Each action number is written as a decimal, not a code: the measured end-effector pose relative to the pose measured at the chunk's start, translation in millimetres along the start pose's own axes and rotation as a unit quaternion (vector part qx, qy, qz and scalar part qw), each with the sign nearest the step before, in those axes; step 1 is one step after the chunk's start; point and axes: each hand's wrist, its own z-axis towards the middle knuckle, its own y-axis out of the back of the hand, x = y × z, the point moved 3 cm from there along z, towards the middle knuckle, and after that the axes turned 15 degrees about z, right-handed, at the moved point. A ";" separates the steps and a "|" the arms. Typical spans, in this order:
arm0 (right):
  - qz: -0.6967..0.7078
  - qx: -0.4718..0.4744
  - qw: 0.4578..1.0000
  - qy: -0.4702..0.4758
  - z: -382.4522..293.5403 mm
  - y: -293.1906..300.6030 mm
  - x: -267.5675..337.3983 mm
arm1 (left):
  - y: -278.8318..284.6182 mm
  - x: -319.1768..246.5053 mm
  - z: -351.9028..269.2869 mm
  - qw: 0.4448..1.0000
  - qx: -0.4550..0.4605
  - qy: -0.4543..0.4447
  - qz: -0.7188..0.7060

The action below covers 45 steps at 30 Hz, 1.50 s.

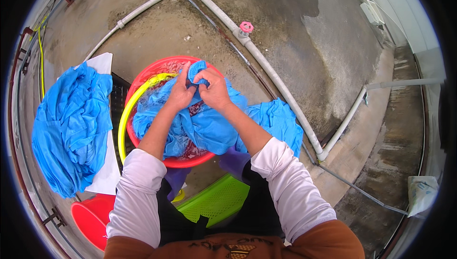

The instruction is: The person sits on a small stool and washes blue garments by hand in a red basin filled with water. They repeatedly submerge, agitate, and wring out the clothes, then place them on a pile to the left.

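A red plastic basin (171, 59) full of soapy water stands in front of me, with a wet blue garment (214, 130) bunched inside it. My right hand (214, 89) pinches a folded edge of the blue fabric (197, 69) above the basin's far side. Close beside it, my left hand (181, 92) grips the same cloth, its index finger stretched out along the fold. A yellow hose (125, 123) bends over the left rim and ends among the suds. More blue cloth (276, 119) hangs over the basin's right side.
To my left, a heap of blue cloth (71, 130) lies on a white board (107, 173). A red bucket (91, 216) sits below it. Between my legs is a green perforated plastic basket (217, 198). A grey pipe (271, 66) with a pink valve handle (246, 27) crosses beyond the basin.
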 end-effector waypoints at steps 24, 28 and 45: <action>-0.005 -0.006 1.000 -0.004 -36.6 -58.8 41.2 | -6.9 24.6 -61.0 0.801 0.057 0.350 -0.483; -0.092 0.049 0.993 -0.054 -41.7 -87.1 39.1 | -16.5 49.2 -72.6 0.754 0.111 0.188 -0.619; -0.106 -0.081 0.977 -0.166 -38.1 -51.5 0.4 | -23.3 -7.3 -75.0 0.790 0.013 0.430 -0.436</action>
